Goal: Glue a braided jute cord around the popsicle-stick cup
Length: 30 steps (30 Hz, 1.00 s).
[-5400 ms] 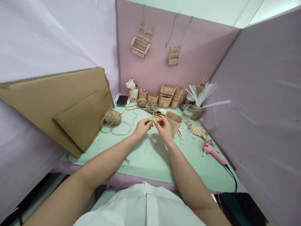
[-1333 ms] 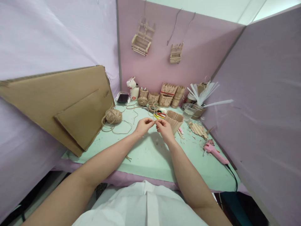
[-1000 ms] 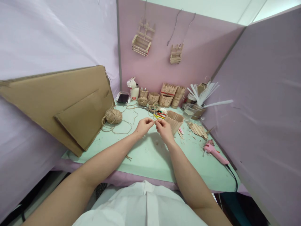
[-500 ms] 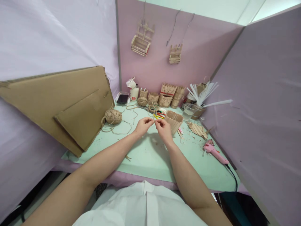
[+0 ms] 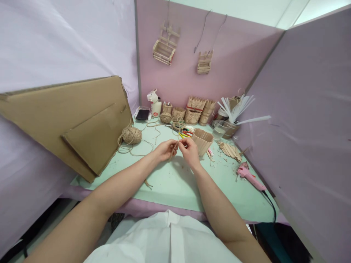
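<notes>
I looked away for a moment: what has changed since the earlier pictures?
The left hand has turned and shifted slightly toward the person; a thin tan strand now shows in its grip. The right hand is still pinched close beside it. The twine ball, wooden holder and pink glue gun stayed put.

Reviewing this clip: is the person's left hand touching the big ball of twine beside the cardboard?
Apart. The head view shows it: pale green tabletop is visible between the left hand and the ball of twine.
</notes>
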### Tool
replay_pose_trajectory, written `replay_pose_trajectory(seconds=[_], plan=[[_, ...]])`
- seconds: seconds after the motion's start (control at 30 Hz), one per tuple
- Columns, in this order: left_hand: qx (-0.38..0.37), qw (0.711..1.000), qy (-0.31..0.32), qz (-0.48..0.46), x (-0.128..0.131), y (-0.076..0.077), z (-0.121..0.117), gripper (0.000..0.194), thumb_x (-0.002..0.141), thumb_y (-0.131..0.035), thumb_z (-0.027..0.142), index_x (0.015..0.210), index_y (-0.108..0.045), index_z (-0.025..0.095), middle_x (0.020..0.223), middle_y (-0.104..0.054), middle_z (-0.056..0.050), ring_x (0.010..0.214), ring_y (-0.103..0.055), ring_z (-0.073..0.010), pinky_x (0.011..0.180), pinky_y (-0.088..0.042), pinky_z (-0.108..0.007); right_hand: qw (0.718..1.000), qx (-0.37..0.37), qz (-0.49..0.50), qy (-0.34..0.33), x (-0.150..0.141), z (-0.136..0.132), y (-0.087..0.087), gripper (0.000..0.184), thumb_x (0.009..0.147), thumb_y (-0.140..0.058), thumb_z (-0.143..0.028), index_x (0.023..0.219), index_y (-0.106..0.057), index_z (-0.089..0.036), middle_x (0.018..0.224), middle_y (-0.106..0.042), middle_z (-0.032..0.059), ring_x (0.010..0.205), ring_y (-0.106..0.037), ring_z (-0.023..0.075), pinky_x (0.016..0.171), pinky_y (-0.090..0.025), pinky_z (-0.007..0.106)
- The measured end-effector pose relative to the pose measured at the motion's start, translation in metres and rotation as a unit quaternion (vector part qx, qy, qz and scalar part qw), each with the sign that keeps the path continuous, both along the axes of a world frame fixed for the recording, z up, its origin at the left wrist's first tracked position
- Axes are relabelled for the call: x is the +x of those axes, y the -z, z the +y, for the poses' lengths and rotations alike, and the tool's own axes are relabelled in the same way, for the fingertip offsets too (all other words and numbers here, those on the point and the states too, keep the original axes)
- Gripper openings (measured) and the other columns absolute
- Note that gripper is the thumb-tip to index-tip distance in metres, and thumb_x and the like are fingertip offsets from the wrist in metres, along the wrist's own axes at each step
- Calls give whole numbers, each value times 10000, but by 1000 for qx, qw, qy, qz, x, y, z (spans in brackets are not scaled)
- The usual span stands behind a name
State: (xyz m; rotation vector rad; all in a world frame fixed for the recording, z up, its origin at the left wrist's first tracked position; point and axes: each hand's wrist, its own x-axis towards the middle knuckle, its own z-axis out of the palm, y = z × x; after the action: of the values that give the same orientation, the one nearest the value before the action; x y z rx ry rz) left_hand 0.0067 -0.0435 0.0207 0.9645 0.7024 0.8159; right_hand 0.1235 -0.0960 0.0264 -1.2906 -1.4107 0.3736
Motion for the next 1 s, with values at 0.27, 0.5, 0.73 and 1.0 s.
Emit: replay_pose_trajectory(seconds=[0.27, 0.5, 0.73, 1.0], plan=[[118, 992, -37, -29, 3, 0, -7, 226, 714, -658, 321, 773, -514, 157, 638, -527, 22, 558, -492, -63, 513, -356, -186, 992, -78, 102, -20, 2, 4, -1, 202, 731, -576, -358, 776, -616, -165, 698, -628, 20, 620, -536, 139, 613, -422, 268], [222, 974, -23, 22, 4, 5, -2, 219, 742, -630, 289, 864, -493, 170, 695, -562, 30, 570, -511, -68, 539, -364, -198, 988, -58, 143, -13, 10, 11, 7, 246, 700, -631, -411, 777, -642, -177, 696, -639, 12, 610, -529, 138, 568, -404, 262], [331, 927, -7, 177, 1, 2, -5, 188, 767, -517, 288, 645, -542, 148, 621, -554, 10, 597, -475, -104, 592, -360, -230, 984, -58, 165, -21, 15, 13, 10, 243, 694, -649, -422, 732, -624, -183, 653, -611, -6, 592, -505, 125, 558, -381, 256], [414, 873, -54, 250, -2, 2, -6, 204, 782, -513, 267, 662, -629, 150, 636, -615, 0, 637, -524, -125, 648, -391, -237, 986, -46, 159, 8, 12, 13, 12, 239, 736, -597, -413, 654, -519, -202, 539, -484, -51, 552, -438, 120, 552, -351, 253]])
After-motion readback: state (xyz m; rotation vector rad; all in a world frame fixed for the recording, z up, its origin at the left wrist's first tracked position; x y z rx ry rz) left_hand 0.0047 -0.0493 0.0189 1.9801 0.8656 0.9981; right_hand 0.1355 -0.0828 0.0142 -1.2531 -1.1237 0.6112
